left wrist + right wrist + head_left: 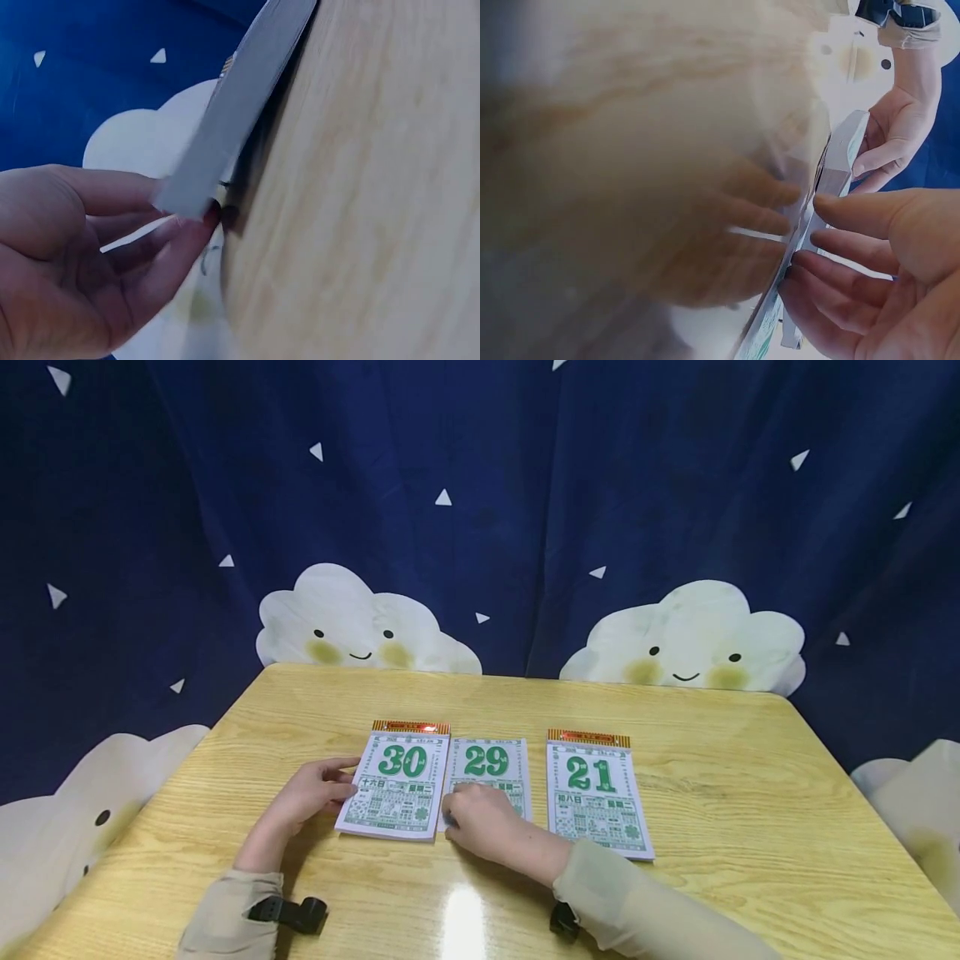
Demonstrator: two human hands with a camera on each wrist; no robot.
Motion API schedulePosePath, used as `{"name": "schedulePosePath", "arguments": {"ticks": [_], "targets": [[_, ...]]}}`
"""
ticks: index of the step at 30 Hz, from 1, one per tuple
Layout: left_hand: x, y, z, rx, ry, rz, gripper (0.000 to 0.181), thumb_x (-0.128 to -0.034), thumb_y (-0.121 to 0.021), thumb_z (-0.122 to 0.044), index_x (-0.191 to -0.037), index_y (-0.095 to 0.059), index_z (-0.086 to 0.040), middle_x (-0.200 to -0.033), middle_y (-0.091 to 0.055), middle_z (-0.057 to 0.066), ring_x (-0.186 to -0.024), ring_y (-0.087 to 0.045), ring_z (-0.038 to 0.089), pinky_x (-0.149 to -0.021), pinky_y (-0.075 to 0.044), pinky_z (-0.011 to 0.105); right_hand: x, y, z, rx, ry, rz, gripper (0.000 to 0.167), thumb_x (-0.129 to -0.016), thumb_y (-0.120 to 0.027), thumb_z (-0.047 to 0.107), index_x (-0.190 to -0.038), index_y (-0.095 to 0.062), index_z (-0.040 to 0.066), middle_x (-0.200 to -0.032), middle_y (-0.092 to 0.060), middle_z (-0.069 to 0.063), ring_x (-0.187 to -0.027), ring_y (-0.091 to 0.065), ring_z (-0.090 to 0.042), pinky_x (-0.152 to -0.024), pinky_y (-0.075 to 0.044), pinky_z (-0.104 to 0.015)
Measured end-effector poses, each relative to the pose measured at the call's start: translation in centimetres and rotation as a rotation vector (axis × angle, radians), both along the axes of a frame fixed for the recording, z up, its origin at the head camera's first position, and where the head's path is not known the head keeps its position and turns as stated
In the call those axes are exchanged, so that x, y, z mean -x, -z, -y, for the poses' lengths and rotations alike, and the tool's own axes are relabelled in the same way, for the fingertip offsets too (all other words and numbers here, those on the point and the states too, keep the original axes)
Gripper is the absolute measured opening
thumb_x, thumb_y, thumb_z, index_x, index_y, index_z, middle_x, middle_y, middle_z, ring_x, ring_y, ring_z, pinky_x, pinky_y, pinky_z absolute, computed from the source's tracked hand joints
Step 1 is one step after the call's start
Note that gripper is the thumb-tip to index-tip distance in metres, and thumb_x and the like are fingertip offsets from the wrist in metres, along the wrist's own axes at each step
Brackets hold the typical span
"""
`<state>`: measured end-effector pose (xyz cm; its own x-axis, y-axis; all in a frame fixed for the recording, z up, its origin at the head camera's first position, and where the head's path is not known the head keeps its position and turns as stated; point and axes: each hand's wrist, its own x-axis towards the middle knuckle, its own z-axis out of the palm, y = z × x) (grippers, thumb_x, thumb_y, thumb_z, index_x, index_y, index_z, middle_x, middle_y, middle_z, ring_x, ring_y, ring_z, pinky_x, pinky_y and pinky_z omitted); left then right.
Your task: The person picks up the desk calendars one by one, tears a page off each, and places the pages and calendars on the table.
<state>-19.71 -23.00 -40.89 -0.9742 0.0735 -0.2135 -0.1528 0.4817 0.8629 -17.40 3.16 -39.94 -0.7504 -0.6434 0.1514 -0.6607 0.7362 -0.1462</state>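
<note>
My left hand [315, 789] grips the left edge of a tear-off calendar pad [397, 781] showing a green 30 under a red and gold header. In the left wrist view, that edge of the pad [232, 120] stands raised off the table, between thumb and fingers. Just right of it lies a calendar sheet [487, 762] with a green 29 and no red header. My right hand [483, 818] has its fingers curled at the sheet's lower left, covering part of it. The right wrist view shows the thumb and fingertips [815, 238] at the paper edge.
A second calendar pad [596, 793], marked 21, lies to the right, close above my right forearm. All rest on a light wooden table [720, 777]. Behind hangs a dark blue curtain [465, 527] with clouds. Black wrist straps [288, 912] sit on both sleeves.
</note>
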Motion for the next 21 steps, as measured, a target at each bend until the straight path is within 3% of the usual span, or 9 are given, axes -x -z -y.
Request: {"name": "schedulePosePath", "arguments": {"ticks": [7,15,21], "targets": [[-0.2,-0.4,-0.7,0.110,-0.030,-0.033,0.047,-0.0818,-0.059,0.000,-0.127,-0.048,0.007,-0.098,-0.061,0.021,-0.071,-0.060,0.015,-0.061,-0.053,0.030,0.2,-0.1,-0.3,0.091,0.028,0.128,0.018,-0.075,-0.071,0.021,-0.092,-0.071,0.013,-0.084,-0.064,0.004,-0.075,-0.058,-0.007,-0.065,-0.047,-0.018],[-0.2,-1.2,-1.1,0.171,-0.065,-0.071,0.040,-0.0842,-0.058,-0.006,-0.122,-0.052,0.006,-0.097,-0.060,0.020,-0.068,-0.058,0.015,-0.061,-0.052,0.027,0.7,-0.4,-1.4,0.209,0.047,0.267,0.016,-0.077,-0.069,0.019,-0.091,-0.071,0.012,-0.087,-0.067,0.004,-0.075,-0.058,-0.003,-0.067,-0.047,-0.017],[0.0,-1.6,-2.1,0.144,-0.049,-0.147,0.037,-0.0855,-0.058,-0.008,-0.120,-0.054,0.005,-0.098,-0.059,0.020,-0.069,-0.058,0.016,-0.061,-0.051,0.028,0.9,-1.3,-2.8,0.278,0.099,0.330,0.016,-0.081,-0.066,0.021,-0.094,-0.071,0.012,-0.086,-0.068,0.004,-0.069,-0.056,-0.001,-0.059,-0.044,-0.017]]}}
